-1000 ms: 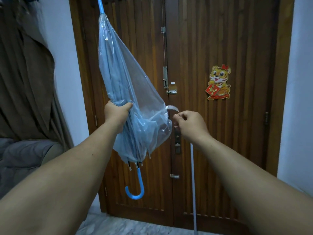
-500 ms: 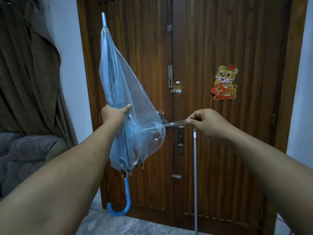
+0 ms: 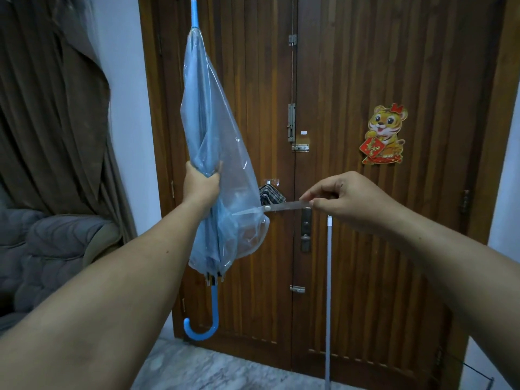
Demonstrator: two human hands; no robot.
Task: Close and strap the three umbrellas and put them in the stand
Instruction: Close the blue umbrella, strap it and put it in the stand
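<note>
A folded clear blue umbrella [image 3: 209, 116] hangs tip-up before the door, its blue hook handle [image 3: 202, 327] pointing down near the floor. My left hand [image 3: 201, 182] grips the gathered canopy at mid-height. My right hand [image 3: 347, 199] pinches the end of the umbrella's clear strap [image 3: 287, 206] and holds it stretched out level to the right, away from the canopy. A white snap shows on the strap close to the canopy. The loose lower folds bulge out on the right side. No stand and no other umbrella can be made out.
A wooden double door [image 3: 380, 66] with bolts and a handle fills the background; a tiger sticker [image 3: 384, 135] is stuck on it. A white pole [image 3: 328, 291] leans against the door. Brown curtains [image 3: 50, 102] and a grey sofa [image 3: 47, 257] lie left. Marble floor [image 3: 213, 370] below.
My right hand has drawn the strap out straight to the right, further from the canopy. The umbrella has come more upright and sits lower in view.
</note>
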